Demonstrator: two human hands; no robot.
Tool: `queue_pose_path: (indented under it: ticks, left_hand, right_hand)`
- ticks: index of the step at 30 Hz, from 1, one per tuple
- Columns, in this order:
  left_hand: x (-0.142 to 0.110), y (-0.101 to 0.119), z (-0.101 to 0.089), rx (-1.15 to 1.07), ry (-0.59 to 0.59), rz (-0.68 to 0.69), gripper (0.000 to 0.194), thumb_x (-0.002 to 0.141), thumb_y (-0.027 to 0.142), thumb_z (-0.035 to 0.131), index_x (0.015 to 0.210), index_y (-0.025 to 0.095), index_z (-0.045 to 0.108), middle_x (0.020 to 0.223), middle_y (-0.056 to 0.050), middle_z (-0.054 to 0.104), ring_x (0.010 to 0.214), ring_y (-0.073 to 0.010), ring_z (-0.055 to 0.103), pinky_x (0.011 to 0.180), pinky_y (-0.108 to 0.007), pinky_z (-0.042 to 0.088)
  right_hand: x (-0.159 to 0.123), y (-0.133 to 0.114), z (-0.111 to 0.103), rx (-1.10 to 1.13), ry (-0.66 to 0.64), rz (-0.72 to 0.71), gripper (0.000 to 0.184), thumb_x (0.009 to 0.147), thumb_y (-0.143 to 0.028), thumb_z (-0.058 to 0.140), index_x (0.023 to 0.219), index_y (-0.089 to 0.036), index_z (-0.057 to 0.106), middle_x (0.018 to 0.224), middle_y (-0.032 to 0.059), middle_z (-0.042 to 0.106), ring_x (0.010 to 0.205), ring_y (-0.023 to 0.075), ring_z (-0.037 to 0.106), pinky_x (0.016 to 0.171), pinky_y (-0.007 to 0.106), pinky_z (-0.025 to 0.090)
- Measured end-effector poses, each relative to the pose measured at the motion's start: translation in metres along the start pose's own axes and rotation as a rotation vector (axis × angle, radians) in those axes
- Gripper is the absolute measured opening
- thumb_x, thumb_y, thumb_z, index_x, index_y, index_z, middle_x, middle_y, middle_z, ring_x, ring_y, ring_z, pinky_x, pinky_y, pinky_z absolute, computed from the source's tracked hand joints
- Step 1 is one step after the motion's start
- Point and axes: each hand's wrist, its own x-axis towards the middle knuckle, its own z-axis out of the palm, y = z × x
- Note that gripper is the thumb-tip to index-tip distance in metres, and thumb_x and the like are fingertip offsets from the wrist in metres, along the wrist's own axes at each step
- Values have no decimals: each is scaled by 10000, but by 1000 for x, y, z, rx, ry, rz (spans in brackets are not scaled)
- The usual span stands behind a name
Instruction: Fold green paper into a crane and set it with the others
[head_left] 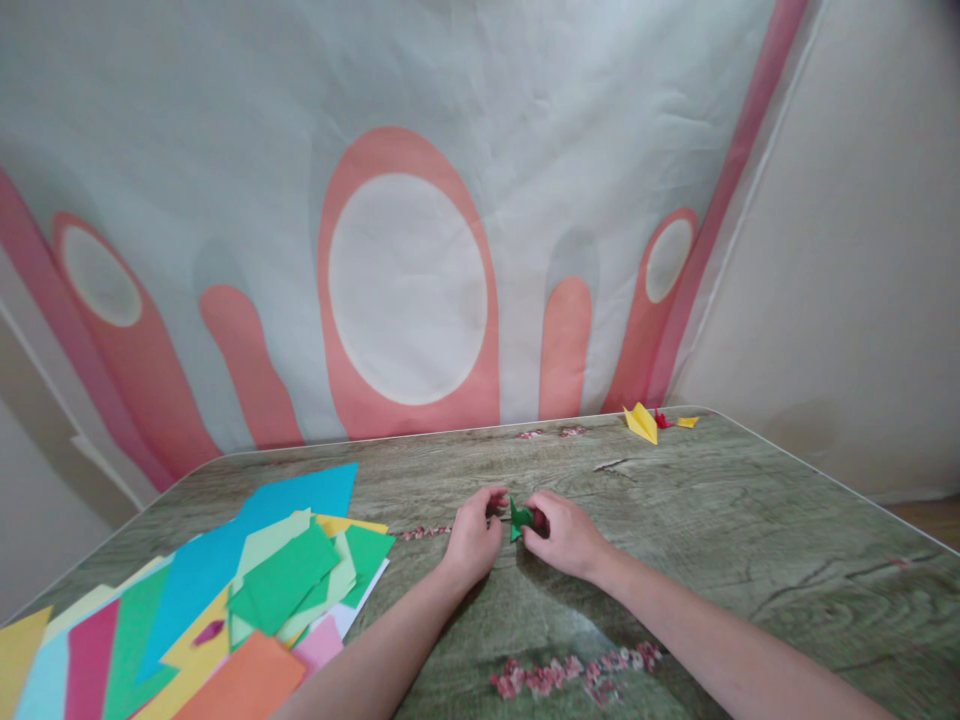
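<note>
Between my hands, just above the wood-patterned table [442,640], is a small piece of folded green paper [517,519]. My right hand [564,534] pinches its right side between thumb and fingers, which cover part of it. To the left, my left hand [478,537] has its thumb and fingers apart, with the fingertips close to the paper's left edge. No object shows in that hand. The exact shape of the folded paper is too small to make out.
Loose coloured sheets [285,580] lie in a spread pile at the table's left. A folded yellow paper plane [642,423], a small red folded piece [661,418] and a small yellow piece [688,422] sit at the far right edge. Behind the table hangs a printed cloth [262,110].
</note>
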Motion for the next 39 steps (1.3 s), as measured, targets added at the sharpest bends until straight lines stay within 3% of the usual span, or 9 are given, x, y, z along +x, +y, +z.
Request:
queue_pose_path:
  ticks: [9, 14, 19, 22, 28, 32, 39]
  left_hand:
    - [0, 2, -1, 8, -18, -25, 471, 632, -37, 408, 1034, 151, 566, 936, -41, 656, 896, -140, 605, 889, -288, 447]
    - [1, 2, -2, -3, -32, -30, 463, 644, -35, 402, 1042, 145, 555, 941, -46, 657, 905, -139, 604, 891, -288, 441]
    - [2, -1, -2, 11, -41, -36, 445, 658, -22, 411, 1043, 148, 556, 932, -42, 657, 898, -139, 605, 886, -292, 439]
    - [3, -1, -3, 15, -44, -41, 448, 659, -22, 411, 1051, 141, 553, 940, -47, 656, 903, -139, 606, 892, -293, 433]
    - [3, -2, -3, 26, -51, -26, 431, 672, -2, 411, 1052, 144, 551, 941, -45, 659, 906, -143, 609, 885, -294, 435]
    - [4, -3, -4, 41, -52, -27, 425, 667, 4, 409, 1039, 146, 559, 931, -43, 661, 899, -148, 612, 883, -297, 435]
    - [5, -3, -4, 43, -54, -26, 429, 662, 18, 402, 1036, 149, 565, 939, -39, 665, 911, -150, 614, 885, -290, 436]
  right_hand:
    - [2, 6, 8, -91, 27, 11, 99, 721, -184, 537, 648, -189, 471, 660, -18, 505, 612, 112, 458, 571, 215, 286]
    - [12, 23, -1, -100, 144, 47, 110, 762, -200, 500, 653, -190, 487, 657, -15, 526, 608, 113, 474, 571, 214, 295]
    - [33, 76, -28, -153, 298, 177, 132, 776, -266, 498, 681, -187, 546, 676, 2, 578, 618, 128, 514, 579, 222, 322]
    - [37, 124, -50, -251, 408, 420, 157, 767, -320, 515, 725, -192, 595, 745, 19, 627, 667, 143, 549, 578, 223, 335]
    - [7, 205, -89, -369, 551, 750, 277, 809, -318, 442, 924, -147, 626, 845, 111, 665, 721, 205, 591, 558, 256, 341]
    - [-3, 234, -96, -413, 553, 908, 311, 817, -318, 434, 971, -137, 635, 880, 143, 672, 779, 233, 610, 581, 268, 372]
    - [10, 258, -100, -446, 436, 1037, 281, 806, -335, 476, 946, -201, 679, 926, 148, 677, 828, 262, 629, 641, 302, 429]
